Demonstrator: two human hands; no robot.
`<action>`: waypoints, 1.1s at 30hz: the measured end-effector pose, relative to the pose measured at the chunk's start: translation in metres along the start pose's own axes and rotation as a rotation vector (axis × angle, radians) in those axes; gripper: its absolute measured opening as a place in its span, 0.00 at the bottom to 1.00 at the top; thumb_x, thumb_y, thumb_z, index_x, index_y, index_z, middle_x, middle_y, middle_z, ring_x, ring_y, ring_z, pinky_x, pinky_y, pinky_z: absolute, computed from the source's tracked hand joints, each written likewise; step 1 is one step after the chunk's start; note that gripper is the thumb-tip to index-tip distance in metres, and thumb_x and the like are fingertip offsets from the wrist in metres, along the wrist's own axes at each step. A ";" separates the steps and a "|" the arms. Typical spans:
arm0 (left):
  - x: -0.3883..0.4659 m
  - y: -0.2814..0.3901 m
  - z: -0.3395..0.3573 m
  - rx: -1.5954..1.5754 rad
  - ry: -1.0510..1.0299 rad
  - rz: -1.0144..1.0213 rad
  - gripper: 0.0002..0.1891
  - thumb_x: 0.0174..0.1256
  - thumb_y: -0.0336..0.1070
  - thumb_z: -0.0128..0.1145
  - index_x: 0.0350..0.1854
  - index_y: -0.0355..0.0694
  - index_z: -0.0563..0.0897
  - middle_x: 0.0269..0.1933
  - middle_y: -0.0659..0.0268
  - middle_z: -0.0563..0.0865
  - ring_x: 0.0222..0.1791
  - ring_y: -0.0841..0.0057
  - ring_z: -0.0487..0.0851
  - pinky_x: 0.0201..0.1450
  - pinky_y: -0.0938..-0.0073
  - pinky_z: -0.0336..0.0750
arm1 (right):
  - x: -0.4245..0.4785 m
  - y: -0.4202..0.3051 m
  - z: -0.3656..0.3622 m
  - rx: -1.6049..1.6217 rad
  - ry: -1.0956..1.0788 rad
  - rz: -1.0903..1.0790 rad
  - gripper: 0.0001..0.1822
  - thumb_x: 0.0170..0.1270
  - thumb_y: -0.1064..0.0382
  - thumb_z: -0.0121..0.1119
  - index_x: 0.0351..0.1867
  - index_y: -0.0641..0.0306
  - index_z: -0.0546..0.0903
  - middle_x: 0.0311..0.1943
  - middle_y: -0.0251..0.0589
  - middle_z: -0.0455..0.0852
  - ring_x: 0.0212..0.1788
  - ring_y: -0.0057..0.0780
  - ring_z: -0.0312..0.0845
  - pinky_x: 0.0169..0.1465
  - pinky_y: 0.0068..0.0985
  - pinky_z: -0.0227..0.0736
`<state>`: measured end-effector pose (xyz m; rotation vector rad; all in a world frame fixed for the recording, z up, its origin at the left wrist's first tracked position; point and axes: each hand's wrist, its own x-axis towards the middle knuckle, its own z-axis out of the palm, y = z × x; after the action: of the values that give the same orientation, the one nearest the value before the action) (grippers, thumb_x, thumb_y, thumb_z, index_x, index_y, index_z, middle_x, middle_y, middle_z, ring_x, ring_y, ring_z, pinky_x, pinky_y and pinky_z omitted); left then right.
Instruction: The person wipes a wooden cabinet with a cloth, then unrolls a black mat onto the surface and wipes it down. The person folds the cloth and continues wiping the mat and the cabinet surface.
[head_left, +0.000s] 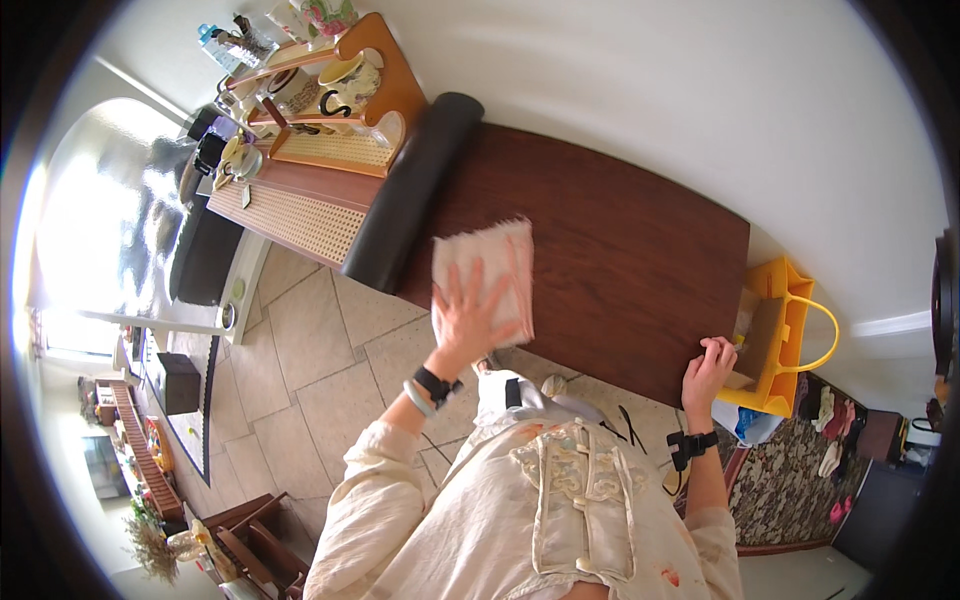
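My left hand (471, 315) lies flat with spread fingers on a folded cream cloth with reddish stripes and a frayed edge (487, 244). Hand and cloth look slightly blurred. Under them is a dark brown wood-grain tabletop (630, 247); the cloth reaches its near edge. My right hand (707, 371) is at the right end of the table, with its fingers curled by the edge. A small pale bit shows at its fingertips, and I cannot tell whether the hand holds it. A rolled dark mat (416, 191) lies across the table, left of the cloth.
Beyond the roll stands a wooden shelf (409, 82) with cups and a pot (289, 90) beside a cane-webbed surface (300, 221). A yellow bag (780, 382) holding a cardboard box (757, 337) adjoins the table's right end. A white wall (637, 82) runs behind; floor tiles (322, 375) lie below.
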<state>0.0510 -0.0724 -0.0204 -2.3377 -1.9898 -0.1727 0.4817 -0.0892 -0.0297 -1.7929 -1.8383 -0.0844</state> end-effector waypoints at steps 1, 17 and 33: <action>-0.007 0.010 -0.005 -0.012 -0.005 0.060 0.45 0.58 0.74 0.60 0.80 0.68 0.65 0.84 0.51 0.52 0.80 0.34 0.49 0.70 0.21 0.54 | -0.001 0.000 0.000 -0.003 0.001 0.002 0.16 0.55 0.78 0.55 0.46 0.63 0.76 0.52 0.49 0.74 0.56 0.53 0.70 0.60 0.49 0.66; 0.184 -0.057 0.041 -0.107 0.014 -0.091 0.44 0.59 0.74 0.60 0.77 0.67 0.66 0.82 0.44 0.50 0.77 0.25 0.48 0.65 0.13 0.51 | 0.002 -0.004 -0.004 -0.009 -0.031 -0.008 0.17 0.54 0.78 0.53 0.47 0.63 0.75 0.52 0.51 0.73 0.54 0.54 0.69 0.58 0.49 0.66; 0.234 0.069 0.023 -0.095 0.267 0.440 0.41 0.53 0.72 0.64 0.73 0.70 0.73 0.73 0.53 0.71 0.71 0.35 0.65 0.66 0.29 0.66 | 0.003 -0.017 -0.008 -0.064 -0.092 0.071 0.19 0.52 0.79 0.54 0.47 0.63 0.75 0.53 0.52 0.72 0.56 0.54 0.68 0.60 0.49 0.66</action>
<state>0.1568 0.1485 -0.0120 -2.5773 -1.3414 -0.5260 0.4688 -0.0911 -0.0162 -1.9332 -1.8521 -0.0349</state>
